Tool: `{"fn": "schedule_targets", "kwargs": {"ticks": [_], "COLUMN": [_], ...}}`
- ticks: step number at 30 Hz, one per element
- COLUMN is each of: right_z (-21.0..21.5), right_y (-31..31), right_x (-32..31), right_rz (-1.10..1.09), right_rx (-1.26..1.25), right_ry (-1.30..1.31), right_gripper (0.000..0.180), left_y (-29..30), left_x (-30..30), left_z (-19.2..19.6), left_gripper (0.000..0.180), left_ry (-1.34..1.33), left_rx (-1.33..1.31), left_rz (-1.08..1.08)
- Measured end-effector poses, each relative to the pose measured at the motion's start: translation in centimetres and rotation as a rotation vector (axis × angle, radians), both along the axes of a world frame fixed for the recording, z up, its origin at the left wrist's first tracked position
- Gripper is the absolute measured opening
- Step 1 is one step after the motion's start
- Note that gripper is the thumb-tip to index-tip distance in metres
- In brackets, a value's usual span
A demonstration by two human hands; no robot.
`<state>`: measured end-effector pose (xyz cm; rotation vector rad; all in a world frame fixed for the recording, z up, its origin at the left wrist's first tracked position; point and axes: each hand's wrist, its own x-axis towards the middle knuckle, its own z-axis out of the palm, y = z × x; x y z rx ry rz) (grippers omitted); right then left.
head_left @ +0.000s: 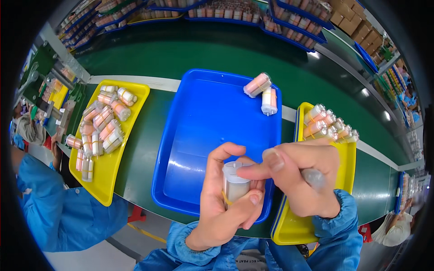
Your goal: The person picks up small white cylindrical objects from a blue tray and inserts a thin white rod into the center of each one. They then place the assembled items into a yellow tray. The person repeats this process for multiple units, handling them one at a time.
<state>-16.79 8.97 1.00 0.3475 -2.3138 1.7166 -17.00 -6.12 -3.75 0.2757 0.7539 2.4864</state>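
Observation:
My left hand (216, 219) wraps round an upright cylinder (236, 189) with a white cap, a greyish body and a yellow rubber band. A fingertip of my right hand (300, 158) rests at the top of that cap. The other fingers of this hand are curled in, and a translucent, rounded plastic piece (313, 179) shows among them; most of it is hidden. Both hands are over the near right part of a blue tray (212, 117). Two banded cylinders, one pinkish (257, 85) and one white and pink (269, 101), rest at its far right corner.
At left, a yellow tray (106, 180) holds several banded cylinders. Another yellow tray (294, 228) at right has several capped ones at its far end. Stacked blue trays (296, 31) line the green table's (149, 52) far side. A co-worker's blue sleeve (58, 203) is at left.

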Motion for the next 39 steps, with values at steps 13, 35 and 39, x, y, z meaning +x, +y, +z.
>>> {"fn": "schedule_targets", "kwargs": {"ticks": [13,35,39], "right_z": [0.2,0.1,0.8], "right_y": [0.0,0.3,1.0], "right_x": [0.0,-0.4,-0.9], "right_rz": [0.091,0.202,0.228], "right_rx": [-0.028,0.588,0.565], "right_ry": [-0.129,0.205,0.194], "right_gripper": [0.017,0.081,0.069], "left_y": [0.0,-0.9,0.3], "left_x": [0.4,-0.9,-2.9], "left_z": [0.1,-1.1,-2.0], "left_gripper": [0.059,0.062,0.057], "left_ry": [-0.046,0.124,0.603], "left_rx": [-0.004,-0.007,-0.418], "left_rz": [0.048,0.248,0.832]}}
